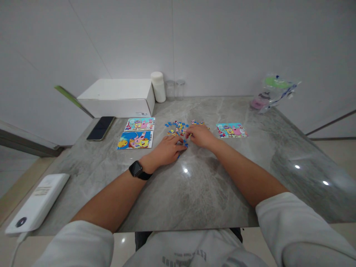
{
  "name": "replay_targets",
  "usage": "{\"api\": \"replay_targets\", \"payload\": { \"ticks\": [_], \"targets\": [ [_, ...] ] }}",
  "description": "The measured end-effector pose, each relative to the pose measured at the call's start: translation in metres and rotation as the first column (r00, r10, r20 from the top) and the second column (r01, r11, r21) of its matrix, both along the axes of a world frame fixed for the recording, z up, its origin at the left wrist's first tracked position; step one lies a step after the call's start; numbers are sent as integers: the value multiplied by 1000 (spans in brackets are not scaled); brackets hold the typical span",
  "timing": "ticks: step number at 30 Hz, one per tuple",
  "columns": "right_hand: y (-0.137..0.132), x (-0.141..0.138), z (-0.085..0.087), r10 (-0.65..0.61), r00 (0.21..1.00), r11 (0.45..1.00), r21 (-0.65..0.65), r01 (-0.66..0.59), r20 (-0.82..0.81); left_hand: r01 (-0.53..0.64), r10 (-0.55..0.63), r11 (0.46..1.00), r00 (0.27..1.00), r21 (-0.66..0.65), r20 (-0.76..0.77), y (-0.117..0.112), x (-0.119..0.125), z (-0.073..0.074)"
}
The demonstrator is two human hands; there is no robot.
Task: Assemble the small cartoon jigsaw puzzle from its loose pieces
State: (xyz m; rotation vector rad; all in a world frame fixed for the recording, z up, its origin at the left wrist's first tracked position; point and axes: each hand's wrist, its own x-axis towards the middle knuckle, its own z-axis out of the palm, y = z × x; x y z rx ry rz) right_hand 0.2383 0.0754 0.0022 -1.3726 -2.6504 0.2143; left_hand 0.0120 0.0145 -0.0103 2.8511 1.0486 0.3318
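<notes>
Several small blue and multicoloured puzzle pieces [177,127] lie scattered on the grey marble table [194,185]. My left hand [167,150], with a black watch on its wrist, rests flat at the near edge of the pile, its fingertips on small blue pieces. My right hand [200,135] lies just right of it, fingers curled and pinched on a piece I cannot make out clearly. Two cartoon picture cards [137,133] lie to the left of the pile. A third card [231,130] lies to the right.
A white box [119,97] stands at the back left, with a white canister [158,86] and two clear jars [175,89] beside it. A dark phone [100,128] lies left of the cards. A white power bank [39,202] sits at the near left edge. A plastic bag [271,92] rests at the back right.
</notes>
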Motion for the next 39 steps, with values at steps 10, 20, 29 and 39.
{"api": "replay_targets", "payload": {
  "ticks": [10,20,29,39],
  "targets": [
    [-8,1,6,60,991,992,-116,-46,120,1,0,1000,999,19,-50,2,-3,-2],
    [-8,-2,-1,28,993,995,-102,-16,118,-19,19,1000,1000,-15,-6,4,-6,-3],
    [-15,-11,0,-9,993,997,-77,18,118,-49,49,997,999,-54,-2,4,-4,4],
    [-13,-10,-4,-50,994,996,-65,56,95,-97,97,994,995,-58,-1,7,-7,5]
  ]
}}
